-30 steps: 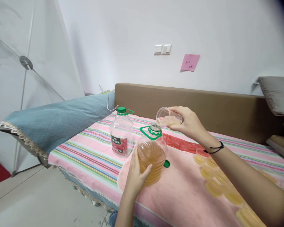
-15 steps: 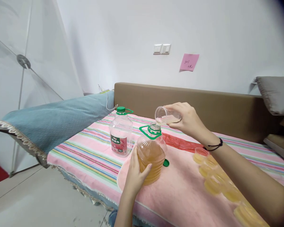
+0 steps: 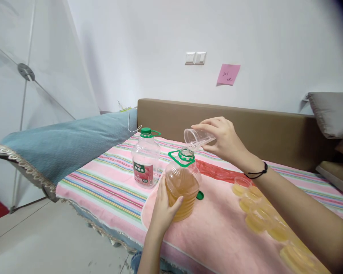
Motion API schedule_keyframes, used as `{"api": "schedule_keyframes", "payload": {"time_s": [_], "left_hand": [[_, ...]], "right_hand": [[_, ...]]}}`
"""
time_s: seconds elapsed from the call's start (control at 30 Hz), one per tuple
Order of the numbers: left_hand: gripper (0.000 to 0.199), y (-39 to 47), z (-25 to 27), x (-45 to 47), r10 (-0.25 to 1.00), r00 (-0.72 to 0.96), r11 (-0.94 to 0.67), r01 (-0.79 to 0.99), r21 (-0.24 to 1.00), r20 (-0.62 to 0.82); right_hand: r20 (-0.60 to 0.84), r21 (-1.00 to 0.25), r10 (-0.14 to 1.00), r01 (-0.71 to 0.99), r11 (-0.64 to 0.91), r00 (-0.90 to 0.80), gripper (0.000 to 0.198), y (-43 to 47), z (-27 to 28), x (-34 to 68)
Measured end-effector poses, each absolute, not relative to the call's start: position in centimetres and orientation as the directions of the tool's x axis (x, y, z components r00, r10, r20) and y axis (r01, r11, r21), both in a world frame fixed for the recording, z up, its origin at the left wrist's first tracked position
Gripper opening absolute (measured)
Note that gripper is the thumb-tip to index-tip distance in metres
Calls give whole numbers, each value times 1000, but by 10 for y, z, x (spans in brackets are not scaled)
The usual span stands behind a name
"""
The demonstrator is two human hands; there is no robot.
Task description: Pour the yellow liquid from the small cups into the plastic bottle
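A large clear jug [image 3: 185,182] with a green ring handle stands upright and uncapped, more than half full of amber liquid. Around its lower left side my left hand [image 3: 163,213] is wrapped, thumb toward the front. My right hand [image 3: 224,139] grips a clear plastic cup [image 3: 198,139], tipped so that its rim lies just over the jug's mouth. Only a little liquid shows near the cup's lip. A green cap [image 3: 200,195] lies just right of the jug. Several clear cups of yellow liquid [image 3: 257,220] stand below my right forearm.
Left of the jug stands a second clear jug [image 3: 145,163], capped in green, with a red label. Red plastic [image 3: 217,171] lies behind on the striped bed cover [image 3: 111,182]. A brown headboard [image 3: 231,114] runs along the wall; a grey pillow [image 3: 334,114] is at right.
My right hand has raised the cup's base and tilted it more steeply. Less liquid shows in the cup. My left hand keeps its hold on the jug.
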State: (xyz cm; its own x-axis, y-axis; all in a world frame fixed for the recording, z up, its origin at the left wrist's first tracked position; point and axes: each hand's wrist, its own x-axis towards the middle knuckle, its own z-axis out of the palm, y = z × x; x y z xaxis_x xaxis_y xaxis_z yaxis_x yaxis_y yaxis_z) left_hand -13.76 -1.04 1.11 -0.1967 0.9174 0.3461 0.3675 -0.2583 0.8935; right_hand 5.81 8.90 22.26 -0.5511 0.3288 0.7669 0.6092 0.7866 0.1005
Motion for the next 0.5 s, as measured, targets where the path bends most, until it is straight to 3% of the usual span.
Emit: {"api": "schedule_keyframes", "payload": {"time_s": [0.3, 0.5], "left_hand": [[92, -11, 10, -138, 921, -190, -252, 376, 892, 341], [91, -11, 11, -137, 917, -192, -258, 379, 889, 348]], "right_hand": [[727, 257, 234, 572, 779, -645, 50, 90, 231, 50], [718, 295, 207, 559, 775, -665, 46, 88, 233, 44]]}}
